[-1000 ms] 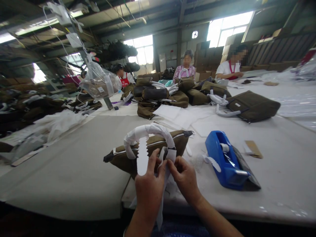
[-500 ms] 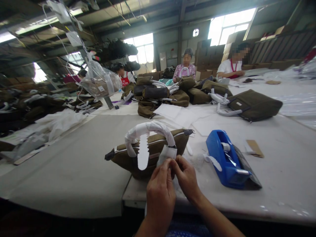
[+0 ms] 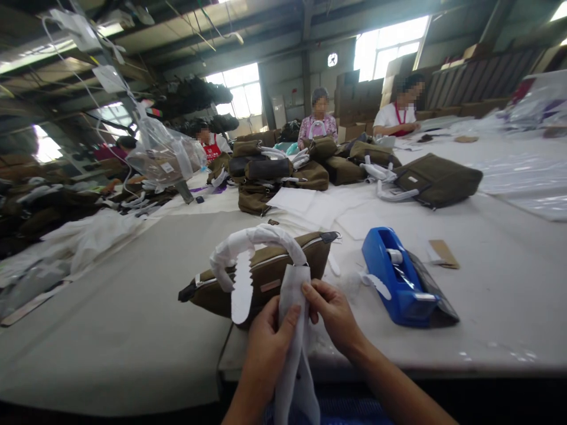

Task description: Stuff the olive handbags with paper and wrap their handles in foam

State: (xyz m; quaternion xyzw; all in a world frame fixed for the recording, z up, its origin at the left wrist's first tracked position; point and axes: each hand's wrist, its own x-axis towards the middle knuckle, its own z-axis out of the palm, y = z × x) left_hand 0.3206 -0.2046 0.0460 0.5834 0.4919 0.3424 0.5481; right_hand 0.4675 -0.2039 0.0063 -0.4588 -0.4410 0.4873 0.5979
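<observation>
An olive handbag [image 3: 261, 273] with a zipped top and dark end tabs stands on the table edge before me. White wrapping covers its arched handle [image 3: 270, 235], and a white notched strip [image 3: 241, 289] hangs from that handle. Below the handle's right end, a long white wrapping strip [image 3: 296, 283] runs down past the table edge. My left hand [image 3: 269, 336] is closed on this strip from the left, its thumb lying across the front. My right hand [image 3: 333, 310] pinches the strip's right edge higher up. The strip hides part of the bag's front.
A blue tape dispenser [image 3: 376, 254] stands to the right, with another white notched piece [image 3: 378, 285] against it. Behind lie white sheets [image 3: 295, 199], a pile of olive bags [image 3: 316, 177] and a separate olive bag [image 3: 438, 180]. Several people sit beyond. A pole [image 3: 181, 190] rises at left.
The white strip, earlier bunched under both hands, now shows at length and hangs down. My left hand has moved lower and left along it; the right still pinches its edge. The view has shifted slightly.
</observation>
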